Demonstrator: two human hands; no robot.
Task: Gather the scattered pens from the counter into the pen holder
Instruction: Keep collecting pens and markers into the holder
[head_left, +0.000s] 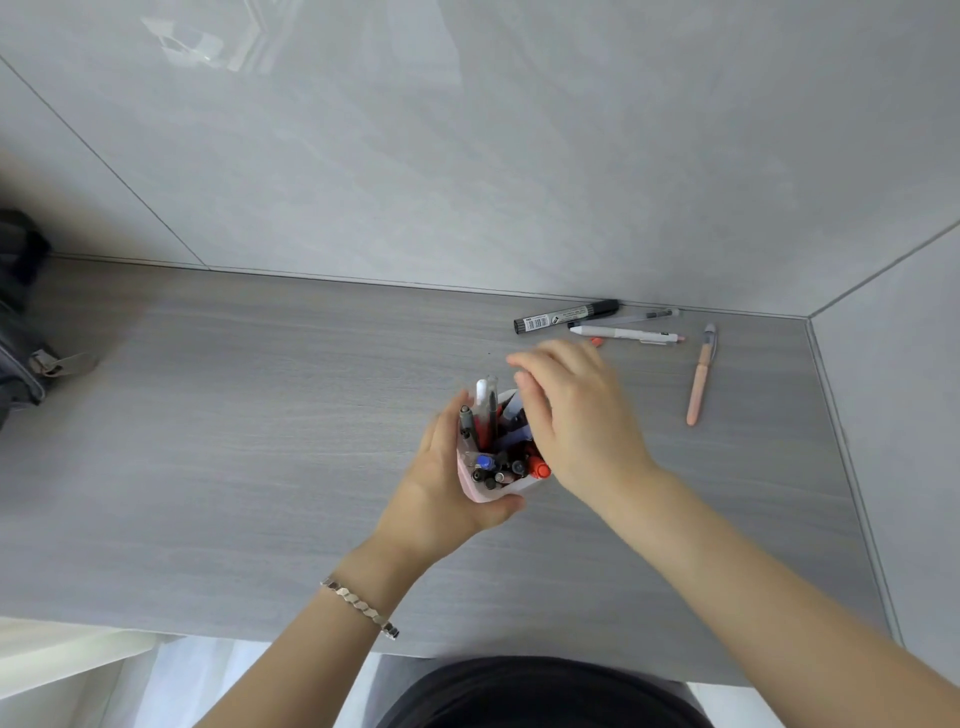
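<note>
A pale pink pen holder (475, 486), packed with several pens, stands mid-counter. My left hand (441, 488) wraps around its left side and base. My right hand (571, 415) hovers over the holder's right rim, fingers bent and blurred; whether it holds a pen is hidden. Loose on the counter by the back wall lie a black marker (566, 315), a thin clear pen (644, 315) and a white pen (623, 333). A small orange piece (597, 341) peeks out above my right fingers. A peach pen (700, 382) lies further right.
The grey wood-grain counter (260, 441) meets tiled walls at the back and at the right (893, 415). A dark bag (21, 322) sits at the far left. The counter's front edge runs close to my body.
</note>
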